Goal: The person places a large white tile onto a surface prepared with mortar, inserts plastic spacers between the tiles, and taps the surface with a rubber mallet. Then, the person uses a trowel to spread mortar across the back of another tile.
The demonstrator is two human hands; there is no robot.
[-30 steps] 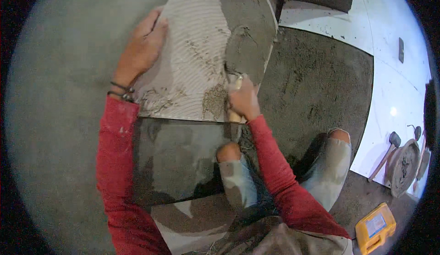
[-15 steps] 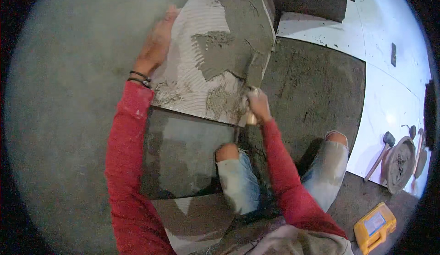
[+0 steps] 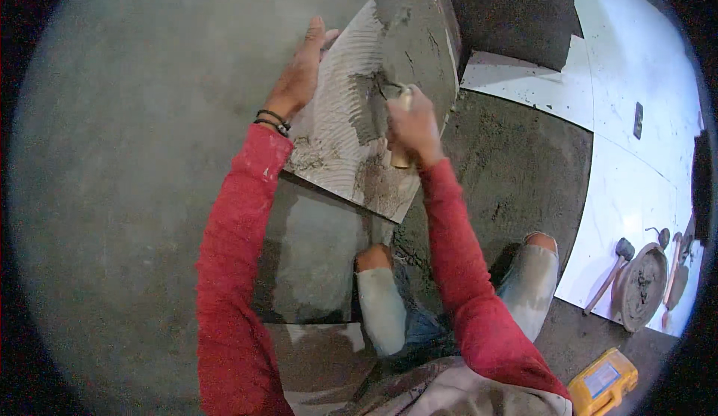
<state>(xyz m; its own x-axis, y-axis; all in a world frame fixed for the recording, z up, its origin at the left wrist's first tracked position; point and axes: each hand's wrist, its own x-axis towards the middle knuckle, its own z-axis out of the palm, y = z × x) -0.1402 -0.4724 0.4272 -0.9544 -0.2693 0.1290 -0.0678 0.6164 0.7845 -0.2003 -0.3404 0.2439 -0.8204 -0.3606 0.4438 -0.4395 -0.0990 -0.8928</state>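
Note:
A large tile is held tilted up in front of me, its face ridged with grey mortar. At its left edge, my left hand steadies it, with some fingers hidden behind the edge. My right hand is wrapped round the wooden handle of a trowel. The trowel's blade is mostly hidden by the hand and blends into the mortar. On the tile's lower part the mortar is thin and patchy.
Dark mortar bed lies to the right, bordered by white tiles. At the right are a round mortar pan, a mallet and a yellow case-like device. A grey tile lies below the tilted one.
The trowel has moved from the tile's lower right edge up and inward onto the mortar. My left hand and the tile appear shifted to the right in view.

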